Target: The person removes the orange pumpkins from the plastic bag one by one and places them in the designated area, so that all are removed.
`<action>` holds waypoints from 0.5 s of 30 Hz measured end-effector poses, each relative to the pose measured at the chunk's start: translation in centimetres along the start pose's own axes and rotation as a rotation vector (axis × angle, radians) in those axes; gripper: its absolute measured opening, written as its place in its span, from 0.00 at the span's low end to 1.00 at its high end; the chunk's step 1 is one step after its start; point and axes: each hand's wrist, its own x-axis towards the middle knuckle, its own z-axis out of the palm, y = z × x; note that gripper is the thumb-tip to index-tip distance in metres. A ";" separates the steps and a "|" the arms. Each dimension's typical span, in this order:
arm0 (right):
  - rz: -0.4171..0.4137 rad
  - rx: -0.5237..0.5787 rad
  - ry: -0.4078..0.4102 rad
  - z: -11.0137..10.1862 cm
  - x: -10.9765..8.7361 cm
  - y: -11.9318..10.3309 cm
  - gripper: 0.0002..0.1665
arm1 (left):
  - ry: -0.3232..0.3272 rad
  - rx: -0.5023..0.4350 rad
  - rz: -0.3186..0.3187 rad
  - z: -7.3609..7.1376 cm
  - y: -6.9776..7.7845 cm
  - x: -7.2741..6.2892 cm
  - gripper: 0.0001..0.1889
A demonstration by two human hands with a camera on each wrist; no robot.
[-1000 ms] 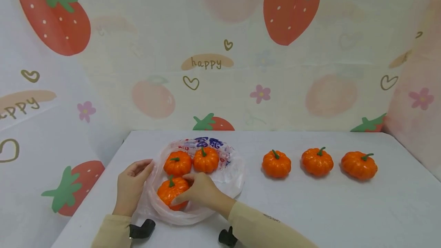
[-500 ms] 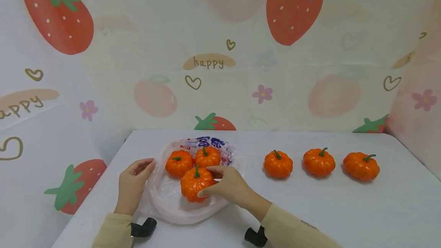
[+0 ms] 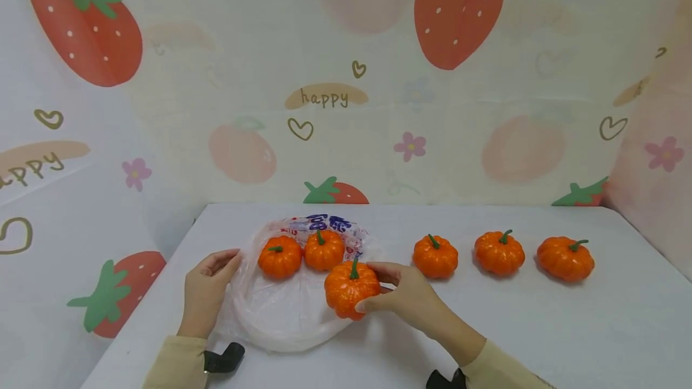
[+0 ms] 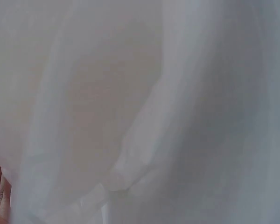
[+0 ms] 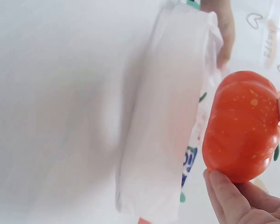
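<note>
At the near edge are two tan sleeves (image 3: 175,364), a black wrist mount (image 3: 224,358) showing beside the left one and another by the right. The left hand (image 3: 208,287) is at the bag's left rim; its fingertips seem to pinch the plastic, though the left wrist view is mostly blurred film with a bit of finger at its lower left corner. The right hand (image 3: 408,296) grips a pumpkin (image 3: 348,293) between thumb and fingers, clamped from its right side, green stem up. That pumpkin is over the bag's right edge, raised off the white table (image 3: 594,329).

The bag (image 3: 292,320) is thin whitish plastic, its mouth spread wide, with blue and red print along the far side. Towards its back sit two more orange pumpkins (image 3: 280,259), side by side. Well to the right, three others (image 3: 499,255) stand in a row directly on the table, spaced apart. Behind everything hangs a pale backdrop (image 3: 346,164) with strawberries, hearts, pink flowers and the word "happy".
</note>
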 end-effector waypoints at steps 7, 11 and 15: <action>-0.005 0.022 0.033 -2.2 -1.5 0.9 0.42 | -0.009 -0.004 0.007 0.1 0.0 0.0 0.22; 0.018 0.020 0.067 -3.2 -2.6 1.6 0.43 | -0.011 -0.013 0.009 0.1 -0.1 0.0 0.22; 0.058 0.016 0.092 -4.4 -3.4 2.4 0.46 | -0.008 -0.017 0.013 0.2 -0.2 0.0 0.22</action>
